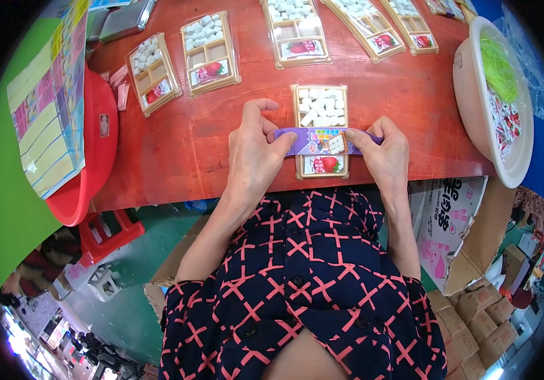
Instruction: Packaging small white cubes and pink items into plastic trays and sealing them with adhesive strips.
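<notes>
In front of me on the red table a shallow tan tray (295, 104) lies lengthwise, with white candy-like pieces (322, 104) in its far part. A small packet with a strawberry picture (322, 166) sits in its near end. Across the tray's middle lies a purple printed paper band (319, 142). My left hand (254, 149) pinches the band's left end between thumb and fingers, its index finger raised. The band's right end is held by my right hand (383, 155), thumb on top. Whether the band touches the tray I cannot tell.
Several similar filled trays (210, 50) stand along the far side of the red table (221, 139). At the right, a white basin (474, 95) holds green shreds and small packets. A red basin (104, 145) with printed sheets (53, 126) stands left. Below right is an open cardboard box (474, 253).
</notes>
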